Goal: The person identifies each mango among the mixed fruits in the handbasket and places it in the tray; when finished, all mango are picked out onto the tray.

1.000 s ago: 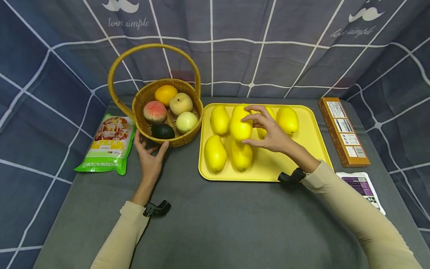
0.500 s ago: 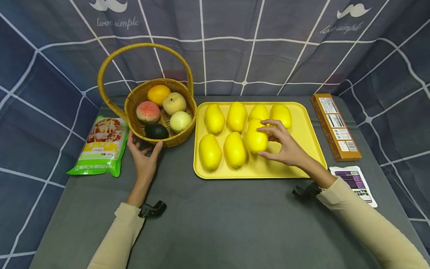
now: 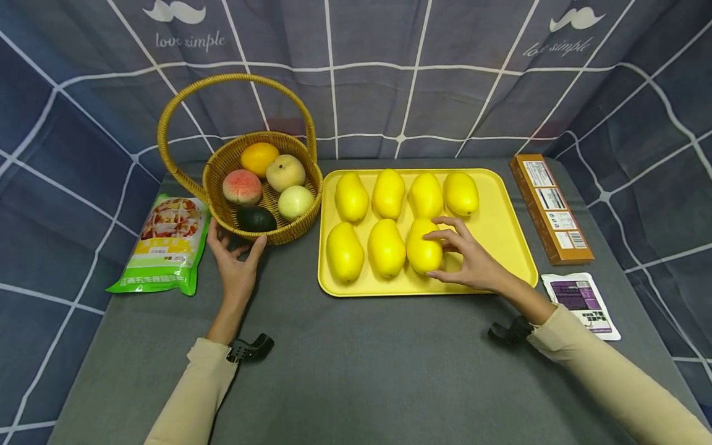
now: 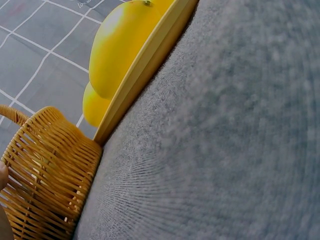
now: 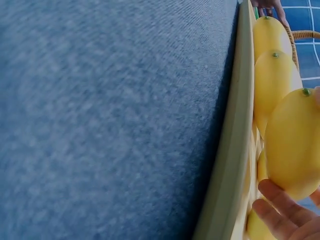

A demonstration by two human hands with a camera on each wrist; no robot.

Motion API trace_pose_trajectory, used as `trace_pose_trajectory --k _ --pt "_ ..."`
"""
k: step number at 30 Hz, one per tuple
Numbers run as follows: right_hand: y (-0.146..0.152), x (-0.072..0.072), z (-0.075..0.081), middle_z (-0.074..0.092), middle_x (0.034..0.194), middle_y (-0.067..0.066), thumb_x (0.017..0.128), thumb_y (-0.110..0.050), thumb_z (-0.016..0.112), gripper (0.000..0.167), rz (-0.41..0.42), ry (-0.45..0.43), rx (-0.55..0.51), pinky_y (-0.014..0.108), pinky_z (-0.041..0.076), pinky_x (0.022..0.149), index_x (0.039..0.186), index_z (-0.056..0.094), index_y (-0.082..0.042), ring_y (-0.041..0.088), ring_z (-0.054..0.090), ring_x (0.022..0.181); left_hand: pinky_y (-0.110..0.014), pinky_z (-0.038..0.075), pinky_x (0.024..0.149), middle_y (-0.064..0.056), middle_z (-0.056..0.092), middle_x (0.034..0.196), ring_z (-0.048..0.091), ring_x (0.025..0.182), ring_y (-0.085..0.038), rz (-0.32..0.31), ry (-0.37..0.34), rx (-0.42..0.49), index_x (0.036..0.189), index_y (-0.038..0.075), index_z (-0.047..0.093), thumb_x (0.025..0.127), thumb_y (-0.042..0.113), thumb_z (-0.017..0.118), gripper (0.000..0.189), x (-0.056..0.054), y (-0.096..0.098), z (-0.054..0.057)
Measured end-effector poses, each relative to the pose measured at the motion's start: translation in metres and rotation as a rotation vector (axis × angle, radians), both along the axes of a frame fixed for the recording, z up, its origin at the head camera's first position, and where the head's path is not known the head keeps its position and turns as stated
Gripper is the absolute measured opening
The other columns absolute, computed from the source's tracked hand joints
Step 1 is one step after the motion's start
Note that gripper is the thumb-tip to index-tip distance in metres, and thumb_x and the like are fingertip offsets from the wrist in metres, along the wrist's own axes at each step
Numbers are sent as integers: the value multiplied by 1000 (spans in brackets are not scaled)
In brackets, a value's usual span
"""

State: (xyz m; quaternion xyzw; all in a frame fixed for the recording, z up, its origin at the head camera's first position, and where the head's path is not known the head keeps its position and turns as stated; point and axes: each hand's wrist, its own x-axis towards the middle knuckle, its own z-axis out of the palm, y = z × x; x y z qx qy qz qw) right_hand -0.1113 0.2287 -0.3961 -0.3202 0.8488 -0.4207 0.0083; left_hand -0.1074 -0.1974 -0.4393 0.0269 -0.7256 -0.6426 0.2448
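Observation:
My right hand (image 3: 467,256) pinches a yellow mango (image 3: 424,246) between thumb and fingertips, at the right end of the front row on the yellow tray (image 3: 500,228). In the right wrist view the held mango (image 5: 295,142) stands close beside the tray's raised edge, fingertips at its lower end. More mangoes (image 3: 386,247) lie to its left and behind it. With thumb and fingers spread, my left hand (image 3: 236,269) rests against the front wall of the wicker basket (image 3: 300,228). Inside the basket are a peach (image 3: 242,186), an orange fruit (image 3: 259,159), a dark green fruit (image 3: 256,219) and two pale round fruits (image 3: 286,173).
Left of the basket lies a green and white food bag (image 3: 169,244). An orange-brown box (image 3: 550,209) stands right of the tray, with a white and purple packet (image 3: 581,306) in front of it. A grid-patterned curtain (image 3: 367,99) hangs behind the grey tabletop (image 3: 345,364).
The right hand has carried the mango rightward and toward the front, from above the left part of the tray to the front row's right end. The left hand stays at the basket.

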Motion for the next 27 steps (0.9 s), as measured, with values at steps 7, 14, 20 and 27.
trace_pose_trajectory --k 7,14,20,27 --pt "10 -4 -17 37 141 29 65 1 89 66 -6 35 15 9 42 94 125 60 2 27 51 112 -42 37 90 -24 13 157 28 138 -42 1 5 -1 154 -3 9 87 5 69 90 0 -1 -1" --pt "20 -15 -44 33 150 15 69 -8 89 69 18 12 26 15 44 97 131 59 -11 21 47 121 -40 38 90 -24 13 157 28 139 -42 4 6 0 154 -2 9 87 5 69 90 1 -2 -3" --pt "21 -15 -40 35 151 10 73 -19 88 67 4 35 89 16 35 106 133 58 -18 27 43 132 -41 37 90 -25 14 155 28 138 -42 -3 14 11 154 -2 10 87 4 69 90 1 -1 -4" --pt "29 -16 -40 37 152 12 74 -17 87 70 -9 28 110 13 30 108 136 54 -17 32 40 136 -43 38 90 -25 15 155 29 138 -42 -7 24 12 154 -2 10 87 5 69 89 -1 -1 -4"
